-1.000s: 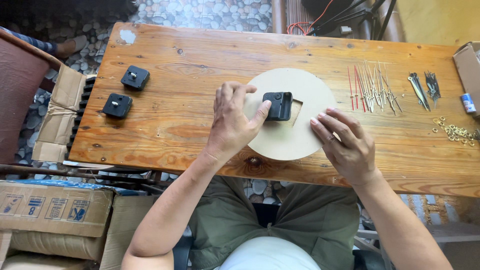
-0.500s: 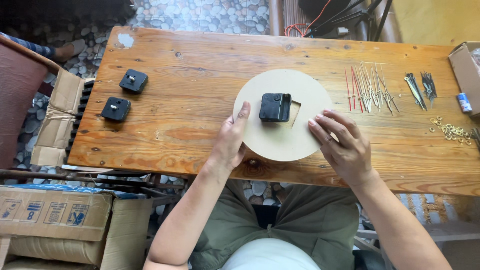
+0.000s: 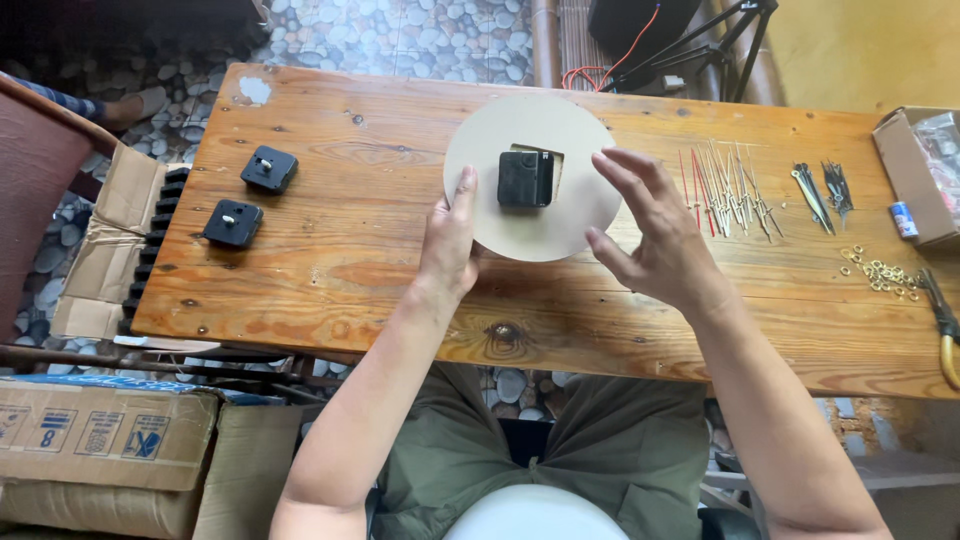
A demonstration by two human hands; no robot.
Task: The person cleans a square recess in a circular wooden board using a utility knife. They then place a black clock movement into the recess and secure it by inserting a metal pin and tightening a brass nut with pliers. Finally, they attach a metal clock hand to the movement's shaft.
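Observation:
A round beige disc (image 3: 510, 225) with a black square clock movement (image 3: 525, 178) set in its middle is held up over the wooden table (image 3: 340, 270). My left hand (image 3: 450, 245) grips the disc's left edge, thumb lying along the rim. On the other side, my right hand (image 3: 650, 235) holds the right edge, with its thumb at the lower rim and its fingers spread over the face. The disc's far side sits higher than its near side, and its underside is hidden.
Two more black clock movements (image 3: 268, 168) (image 3: 233, 222) lie at the table's left end. To the right are thin clock hands (image 3: 725, 190), dark hands (image 3: 820, 190), brass washers (image 3: 880, 272), pliers (image 3: 945, 330) and a cardboard box (image 3: 915, 175). Cardboard boxes (image 3: 90, 450) stand on the floor to the left.
My left hand came off the black movement and took the disc's left edge. Both hands have raised the disc off the table, up and away from me.

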